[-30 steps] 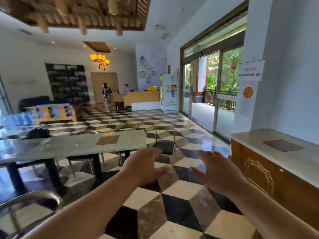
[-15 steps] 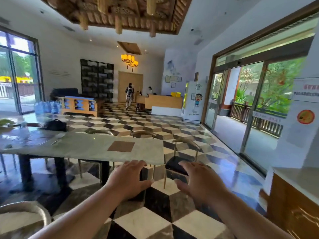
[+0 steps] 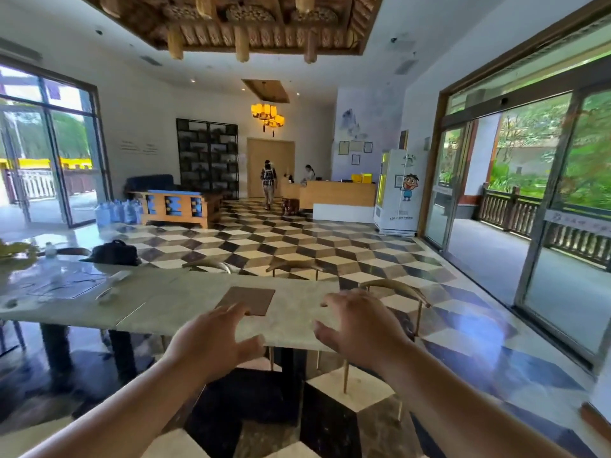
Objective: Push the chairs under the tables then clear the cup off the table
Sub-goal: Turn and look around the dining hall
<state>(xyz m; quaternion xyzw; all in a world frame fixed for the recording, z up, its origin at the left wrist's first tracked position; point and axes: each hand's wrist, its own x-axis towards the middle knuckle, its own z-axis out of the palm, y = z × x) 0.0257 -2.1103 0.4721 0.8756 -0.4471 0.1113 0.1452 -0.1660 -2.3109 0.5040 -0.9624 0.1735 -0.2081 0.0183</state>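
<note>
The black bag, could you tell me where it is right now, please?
In the head view the black bag sits on the far left part of the long table, well left of the brown mat and both hands.

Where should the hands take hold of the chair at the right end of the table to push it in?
Grip the curved top rail of the end chair, one hand either side of its middle, coming from behind the backrest. The rail arcs wide and sits clear above the table, and the thin legs offer little purchase. Both the left hand and right hand are open and empty.
</note>
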